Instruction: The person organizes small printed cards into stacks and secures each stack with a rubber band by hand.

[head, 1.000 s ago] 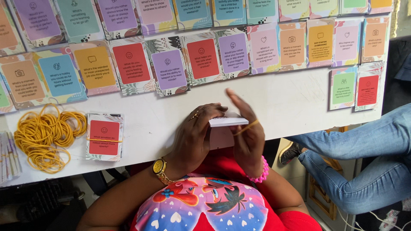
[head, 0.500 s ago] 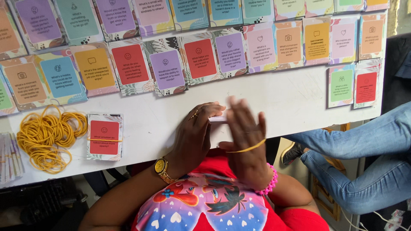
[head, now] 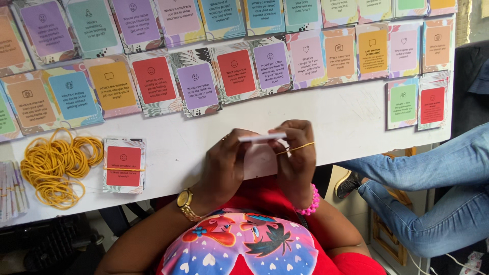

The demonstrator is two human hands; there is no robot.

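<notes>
Your left hand (head: pixel 224 165) and right hand (head: pixel 295 153) meet at the near edge of the white worktop (head: pixel 346 117), both closed on a small stack of cards (head: pixel 262 137) held edge-on. A yellow rubber band (head: pixel 295 148) is stretched across your right fingers just beside the stack; it does not appear to be around the cards yet, so the banding looks begun but unfinished. To the left of the stack lies one finished bundle (head: pixel 124 165), red-faced with a band already across it. Farther left of the stack sits a loose pile of yellow bands (head: pixel 56 165), and beyond it more banded bundles (head: pixel 12 188) at the worktop's edge. Behind the stack, rows of coloured cards (head: pixel 234 71) lie face up, unbundled. To the right of the stack, another person's legs in jeans (head: pixel 423 188) stand close, clear of your hands.
</notes>
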